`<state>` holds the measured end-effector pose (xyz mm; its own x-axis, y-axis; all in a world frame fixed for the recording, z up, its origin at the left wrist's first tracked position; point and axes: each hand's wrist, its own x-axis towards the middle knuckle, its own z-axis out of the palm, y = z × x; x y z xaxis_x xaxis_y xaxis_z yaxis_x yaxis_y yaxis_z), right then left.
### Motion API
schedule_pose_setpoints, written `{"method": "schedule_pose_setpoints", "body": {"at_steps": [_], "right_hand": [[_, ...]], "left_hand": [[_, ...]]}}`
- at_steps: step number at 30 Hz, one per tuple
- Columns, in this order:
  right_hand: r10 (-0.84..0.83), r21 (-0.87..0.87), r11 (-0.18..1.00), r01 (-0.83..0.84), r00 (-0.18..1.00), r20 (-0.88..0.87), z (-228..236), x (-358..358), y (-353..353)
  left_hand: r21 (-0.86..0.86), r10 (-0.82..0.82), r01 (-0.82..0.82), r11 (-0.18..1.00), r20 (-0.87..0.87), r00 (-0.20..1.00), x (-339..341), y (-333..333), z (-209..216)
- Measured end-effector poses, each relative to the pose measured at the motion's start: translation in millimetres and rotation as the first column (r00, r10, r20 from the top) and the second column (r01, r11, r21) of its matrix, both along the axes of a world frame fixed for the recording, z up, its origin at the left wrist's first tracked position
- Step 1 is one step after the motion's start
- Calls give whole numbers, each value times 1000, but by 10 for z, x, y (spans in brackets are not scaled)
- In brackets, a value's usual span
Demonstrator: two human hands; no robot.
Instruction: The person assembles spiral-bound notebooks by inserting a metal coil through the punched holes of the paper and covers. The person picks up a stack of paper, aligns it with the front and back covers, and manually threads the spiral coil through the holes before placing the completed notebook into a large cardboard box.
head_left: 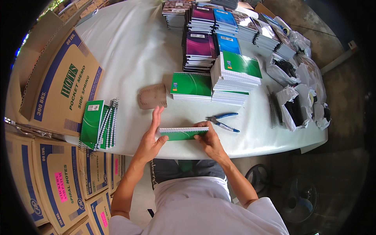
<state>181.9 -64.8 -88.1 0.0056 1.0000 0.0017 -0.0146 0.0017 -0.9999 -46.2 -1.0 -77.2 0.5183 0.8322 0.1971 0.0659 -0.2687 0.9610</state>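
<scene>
Just past the table's front edge, a green-covered notebook (181, 135) is held on its side, white page edges up and small holes along the top. My right hand (211, 140) grips its right end, thumb on the cover. My left hand (151, 135) touches the left end with its thumb and palm, its fingers stretched out. Beyond my right hand lie blue-handled cutting pliers (224, 122), jaws to the left. A brown flat piece (152, 96) lies past my left fingertips. At the left, green notebooks (93, 121) with black wire coils are piled.
Stacks of green pads (191, 84), purple notebooks (200, 45) and blue notebooks (228, 44) stand at the back. Loose coils (274, 107) and white bags of black coils (294, 109) are at the right. A large carton (64, 84) borders the left; more cartons (58, 180) stand below.
</scene>
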Motion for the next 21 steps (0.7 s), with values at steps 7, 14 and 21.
{"method": "schedule_pose_setpoints", "body": {"at_steps": [7,14,21], "right_hand": [[-8,133,991,-27,967,255,47,-55,-51],[-413,435,885,164,708,573,235,1315,171],[-422,541,794,278,-387,820,-89,3074,505]], "left_hand": [[531,259,-76,844,-278,925,313,-152,542],[563,247,269,781,-675,695,612,-211,422],[374,56,293,880,-694,718,660,-184,634]]}}
